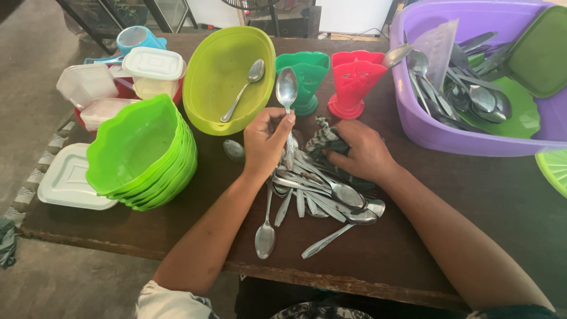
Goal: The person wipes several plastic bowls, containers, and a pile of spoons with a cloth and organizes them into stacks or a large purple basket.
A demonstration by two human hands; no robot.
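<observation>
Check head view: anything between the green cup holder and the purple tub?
Yes: a red cup holder stands between the green cup holder and the purple tub, with a spoon resting in it.

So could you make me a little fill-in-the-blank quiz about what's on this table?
1. The left hand holds up a shiny metal ____.
2. The right hand grips a crumpled striped ____.
3. One spoon lies inside the oval yellow-green plastic ____.
4. The big purple plastic tub sits on the table's ____ side.

Missing words: spoon; cloth; dish; right.
</observation>
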